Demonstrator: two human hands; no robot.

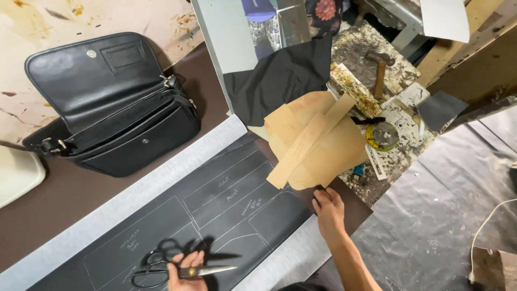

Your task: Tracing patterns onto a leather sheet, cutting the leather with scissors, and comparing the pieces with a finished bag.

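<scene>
Two bare hands in view, both entering from the bottom edge. Left hand low at the frame's bottom, only fingers and part of the palm visible; fingers curled shut in a grip, knuckles toward the camera, wrist cut off by the edge. Right hand further up and to the right, well apart from the left; palm down, fingers together and extended forward, pressed flat. Right forearm bare, running diagonally down from the wrist toward the bottom edge, elbow out of view. No sleeves visible on either arm.
</scene>
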